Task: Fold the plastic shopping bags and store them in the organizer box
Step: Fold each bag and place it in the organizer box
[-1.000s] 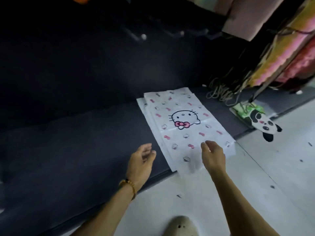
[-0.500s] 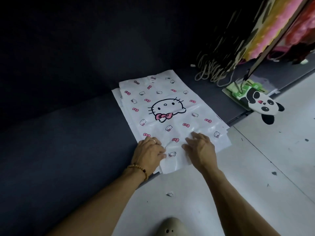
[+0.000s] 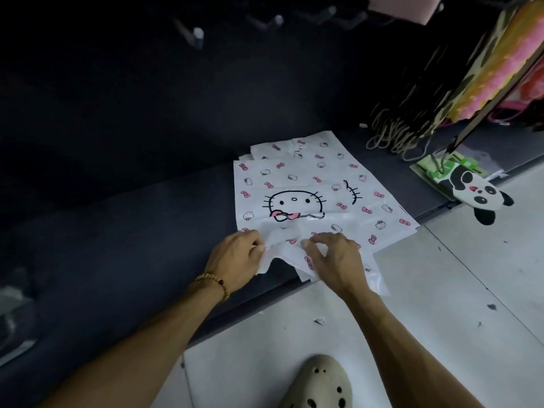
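Top bag (image 3: 297, 184), flat on stack: six-o'clock edge pinched by left hand (image 3: 235, 260) and right hand (image 3: 335, 260), lifted for folding.

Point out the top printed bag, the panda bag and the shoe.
top printed bag (image 3: 294, 184): head view, white area above the big cat face.
panda bag (image 3: 479, 191): head view, panda's face.
shoe (image 3: 321, 384): head view, perforated toe.

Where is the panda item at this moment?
In the head view, the panda item lies far right, at the dark mat's edge, right of the plastic bags.
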A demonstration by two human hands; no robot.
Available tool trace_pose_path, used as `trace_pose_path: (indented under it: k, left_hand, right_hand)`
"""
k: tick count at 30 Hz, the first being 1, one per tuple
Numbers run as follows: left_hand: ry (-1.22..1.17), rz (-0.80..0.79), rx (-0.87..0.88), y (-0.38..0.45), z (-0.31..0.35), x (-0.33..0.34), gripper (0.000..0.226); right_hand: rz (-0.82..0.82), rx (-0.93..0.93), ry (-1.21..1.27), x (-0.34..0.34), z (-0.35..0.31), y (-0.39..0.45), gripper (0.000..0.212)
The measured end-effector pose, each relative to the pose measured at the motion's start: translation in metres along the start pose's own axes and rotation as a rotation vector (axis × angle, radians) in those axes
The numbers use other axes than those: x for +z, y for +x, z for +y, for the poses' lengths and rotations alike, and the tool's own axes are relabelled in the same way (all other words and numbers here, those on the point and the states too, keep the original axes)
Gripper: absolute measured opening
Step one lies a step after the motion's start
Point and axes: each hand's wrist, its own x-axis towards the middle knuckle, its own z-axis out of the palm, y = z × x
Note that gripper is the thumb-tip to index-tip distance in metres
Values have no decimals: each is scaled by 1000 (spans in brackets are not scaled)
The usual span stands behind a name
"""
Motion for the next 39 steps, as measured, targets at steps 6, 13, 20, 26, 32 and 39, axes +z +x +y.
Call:
trace_pose_path:
  k: [6, 13, 20, 26, 32, 39]
  left_hand:
    - [-123, -24, -197, -61, -66, -66, 19]
    - [-304, -62, -312, -123, -123, -115, 17]
    - [-799, 15, -576, -171, -163, -132, 34]
    - [-722, 1, -684, -188, -178, -122, 26]
    - [-639, 149, -848, -189, -195, -102, 14]
    - [-606, 192, -886, -181, -200, -102, 10]
  right_hand:
    - [-370, -425, -265, 50, -71, -49, 87]
    - [-495, -359, -415, 73, -98, -59, 16]
    - [-725, -33, -58, 92, -136, -45, 33]
    - [-672, 59, 75, 96, -167, -15, 31]
    - [-246, 249, 64, 97, -154, 3, 75]
    - [-359, 440, 131, 123, -127, -22, 32]
